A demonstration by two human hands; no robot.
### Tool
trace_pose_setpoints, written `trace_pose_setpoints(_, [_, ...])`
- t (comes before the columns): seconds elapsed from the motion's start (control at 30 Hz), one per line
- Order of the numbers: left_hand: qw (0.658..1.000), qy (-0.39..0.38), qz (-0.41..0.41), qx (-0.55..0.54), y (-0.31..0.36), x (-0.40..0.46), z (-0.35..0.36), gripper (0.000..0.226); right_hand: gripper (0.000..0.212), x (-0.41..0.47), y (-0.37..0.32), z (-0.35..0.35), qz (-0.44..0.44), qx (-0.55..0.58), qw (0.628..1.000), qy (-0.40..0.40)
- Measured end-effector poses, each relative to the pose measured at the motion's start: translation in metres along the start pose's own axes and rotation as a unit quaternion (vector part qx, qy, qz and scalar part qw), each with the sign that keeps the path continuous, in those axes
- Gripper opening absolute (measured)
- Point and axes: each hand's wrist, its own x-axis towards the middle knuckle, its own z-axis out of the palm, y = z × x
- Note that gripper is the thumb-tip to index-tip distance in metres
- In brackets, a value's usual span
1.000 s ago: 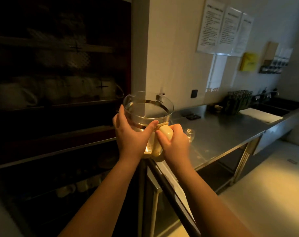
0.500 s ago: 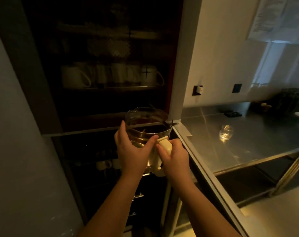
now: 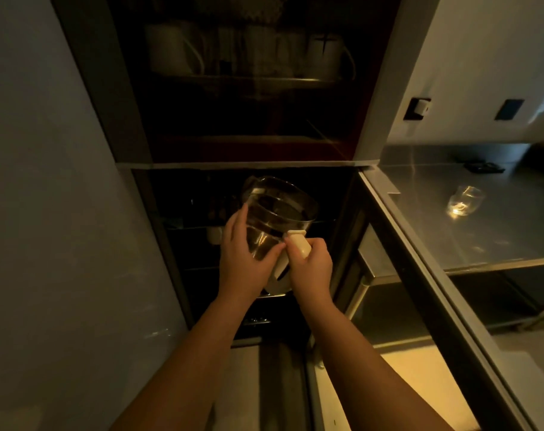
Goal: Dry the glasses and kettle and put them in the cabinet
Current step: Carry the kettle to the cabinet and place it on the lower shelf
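Note:
A clear glass kettle (image 3: 280,213) with a cream handle is held in front of the dark lower compartment of the open cabinet (image 3: 255,164). It tilts away from me, mouth toward the cabinet. My right hand (image 3: 311,265) grips the cream handle. My left hand (image 3: 244,259) cups the kettle's glass side, thumb across the wall. One small clear glass (image 3: 465,202) stands alone on the steel counter (image 3: 482,244) to the right.
The cabinet's upper shelf holds several white mugs (image 3: 174,49). Dim wire racks and small items fill the lower compartment. The open cabinet door (image 3: 451,306) juts toward me on the right. A pale panel (image 3: 47,213) bounds the left side.
The view has swung left and down from the counter to the cabinet. Both hands have carried the kettle lower, from the upper shelf level to the lower compartment, and tilted it forward.

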Motion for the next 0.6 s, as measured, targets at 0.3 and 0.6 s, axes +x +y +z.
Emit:
trace_pose_setpoints(0.3, [0.998,-0.024,-0.010,0.052,-0.027,-0.032,-0.015,0.017,0.035,0.004,0.026,0.021,0.139,0.140,0.980,0.009])
trace_pose_setpoints(0.6, [0.966,-0.031,-0.253,0.029,-0.057,-0.047,-0.005,0.038,0.033,-0.001,0.036,0.034,0.190,0.236,0.953,0.002])
